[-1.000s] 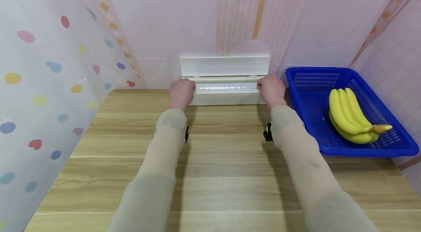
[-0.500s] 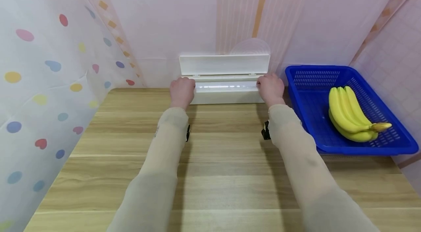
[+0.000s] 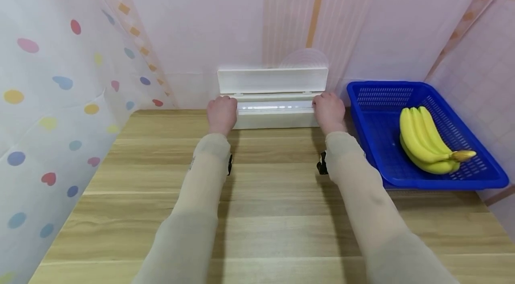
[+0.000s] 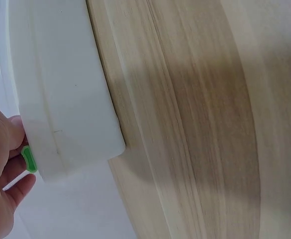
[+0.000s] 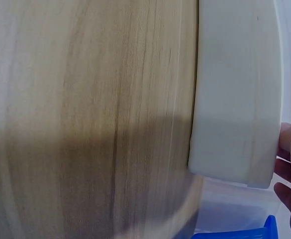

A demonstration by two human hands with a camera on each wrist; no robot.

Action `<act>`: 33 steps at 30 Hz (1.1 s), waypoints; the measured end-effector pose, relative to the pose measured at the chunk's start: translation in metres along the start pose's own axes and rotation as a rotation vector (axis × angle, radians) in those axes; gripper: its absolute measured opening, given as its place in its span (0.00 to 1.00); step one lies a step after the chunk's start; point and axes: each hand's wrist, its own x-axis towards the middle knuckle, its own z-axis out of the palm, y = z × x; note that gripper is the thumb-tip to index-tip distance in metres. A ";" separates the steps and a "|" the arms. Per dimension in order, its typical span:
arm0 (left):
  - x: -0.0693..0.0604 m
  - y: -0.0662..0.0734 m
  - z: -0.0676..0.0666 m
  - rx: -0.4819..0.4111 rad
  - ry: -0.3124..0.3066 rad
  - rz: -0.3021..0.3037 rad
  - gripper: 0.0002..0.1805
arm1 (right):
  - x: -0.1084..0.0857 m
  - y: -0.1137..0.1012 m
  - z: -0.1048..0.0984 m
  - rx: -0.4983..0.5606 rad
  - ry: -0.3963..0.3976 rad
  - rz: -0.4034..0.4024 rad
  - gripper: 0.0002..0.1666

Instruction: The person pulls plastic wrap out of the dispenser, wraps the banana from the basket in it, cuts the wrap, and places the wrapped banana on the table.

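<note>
A long white cling film dispenser (image 3: 275,121) stands against the back wall with its lid (image 3: 273,81) raised. A shiny, clear cling film roll (image 3: 277,106) lies along its opening. My left hand (image 3: 222,115) holds the roll's left end with curled fingers; in the left wrist view a small green piece (image 4: 29,159) shows between the fingers and the dispenser's end. At the right end my right hand (image 3: 331,112) holds the roll, its fingertips against the dispenser's edge in the right wrist view. Both ends of the roll are hidden by my hands.
A blue plastic basket (image 3: 374,154) stands on the right side of the wooden table (image 3: 273,208), with a bunch of yellow bananas (image 3: 426,141) in it. Patterned cloth (image 3: 193,29) covers the walls behind and beside the table.
The view shifts slightly. Both hands stay at the dispenser's two ends, and the roll, lid and basket keep their places.
</note>
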 end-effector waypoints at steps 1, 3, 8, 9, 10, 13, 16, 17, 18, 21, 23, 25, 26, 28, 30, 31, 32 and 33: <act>0.001 0.001 0.000 0.003 -0.003 0.001 0.08 | 0.000 0.000 0.000 0.001 0.001 0.000 0.10; 0.002 0.002 0.001 -0.002 -0.013 -0.005 0.09 | 0.000 0.001 0.000 0.002 0.004 -0.005 0.10; 0.003 0.001 0.004 -0.059 -0.035 -0.035 0.11 | -0.001 0.001 0.001 0.009 0.016 -0.014 0.10; 0.003 0.000 0.004 -0.071 -0.038 -0.040 0.12 | -0.001 0.001 0.001 0.010 0.018 -0.014 0.10; 0.003 0.000 0.004 -0.080 -0.040 -0.043 0.12 | -0.001 0.001 0.001 0.010 0.019 -0.015 0.10; 0.003 0.000 0.005 -0.100 -0.042 -0.048 0.13 | -0.001 0.002 0.002 0.015 0.015 -0.015 0.10; 0.003 0.000 0.006 -0.110 -0.043 -0.053 0.14 | -0.002 0.003 0.002 0.030 0.010 -0.016 0.10; 0.003 0.000 0.006 -0.113 -0.041 -0.053 0.14 | -0.002 0.003 0.002 0.037 0.009 -0.016 0.10; 0.002 0.000 0.007 -0.117 -0.039 -0.056 0.15 | -0.003 0.004 0.002 0.044 0.010 -0.018 0.10; 0.003 0.000 0.006 -0.132 -0.038 -0.060 0.16 | -0.003 0.004 0.002 0.062 0.022 -0.019 0.09; 0.003 0.000 0.006 -0.143 -0.037 -0.064 0.16 | -0.003 0.004 0.002 0.073 0.034 -0.019 0.08; 0.003 0.000 0.005 -0.155 -0.037 -0.069 0.16 | -0.003 0.004 0.003 0.081 0.043 -0.017 0.07; 0.004 -0.001 0.005 -0.156 -0.036 -0.069 0.16 | -0.003 0.004 0.003 0.084 0.049 -0.017 0.07; 0.004 -0.001 0.005 -0.157 -0.030 -0.066 0.15 | -0.003 0.004 0.003 0.089 0.055 -0.020 0.07; 0.004 -0.002 0.005 -0.153 -0.016 -0.055 0.14 | -0.003 0.004 0.002 0.102 0.058 -0.017 0.06; 0.004 -0.002 0.005 -0.150 -0.010 -0.046 0.13 | -0.004 0.004 0.001 0.110 0.060 -0.017 0.06; 0.004 -0.002 0.005 -0.147 -0.002 -0.037 0.13 | -0.004 0.004 0.000 0.118 0.062 -0.017 0.06; 0.003 -0.002 0.004 -0.147 0.006 -0.028 0.12 | -0.005 0.004 0.000 0.129 0.062 -0.016 0.05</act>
